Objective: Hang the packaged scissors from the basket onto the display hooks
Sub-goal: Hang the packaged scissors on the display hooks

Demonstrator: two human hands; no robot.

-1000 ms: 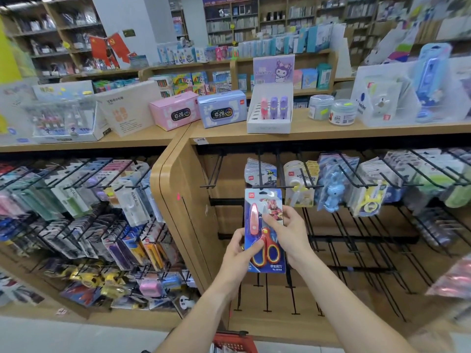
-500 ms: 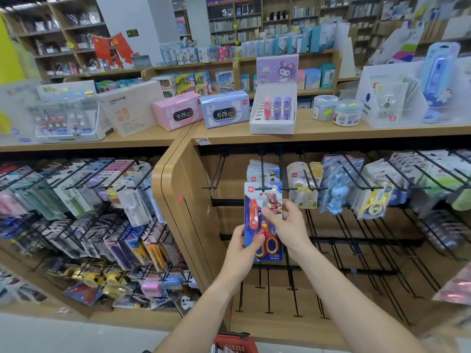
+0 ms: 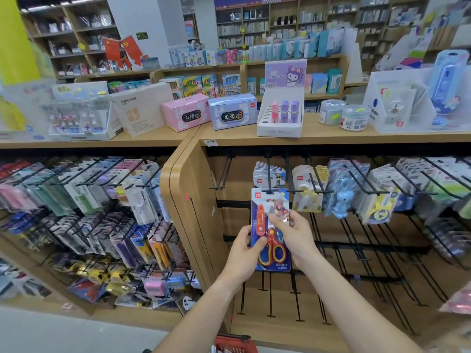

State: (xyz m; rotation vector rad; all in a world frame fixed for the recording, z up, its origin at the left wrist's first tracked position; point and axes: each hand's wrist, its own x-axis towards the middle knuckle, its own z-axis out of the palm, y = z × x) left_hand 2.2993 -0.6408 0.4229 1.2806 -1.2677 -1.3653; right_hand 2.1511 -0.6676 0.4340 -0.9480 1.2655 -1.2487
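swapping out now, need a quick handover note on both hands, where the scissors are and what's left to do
Left hand: grips the scissors pack by its left edge.
Right hand: holds the pack's right side, fingers across the front.
Pack: upright, its top at the tip of a display hook that carries similar packs. I cannot tell whether the hang hole is on the hook yet.
Red basket: at the bottom edge, contents hidden.
Left: seat the pack, slide it back, release, fetch the next.

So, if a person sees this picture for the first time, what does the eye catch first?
First, the scissors pack, blue with red scissors, held at centre by the left hand and right hand, its top at a black hook. Then the pink clock box and blue clock box on the shelf above.
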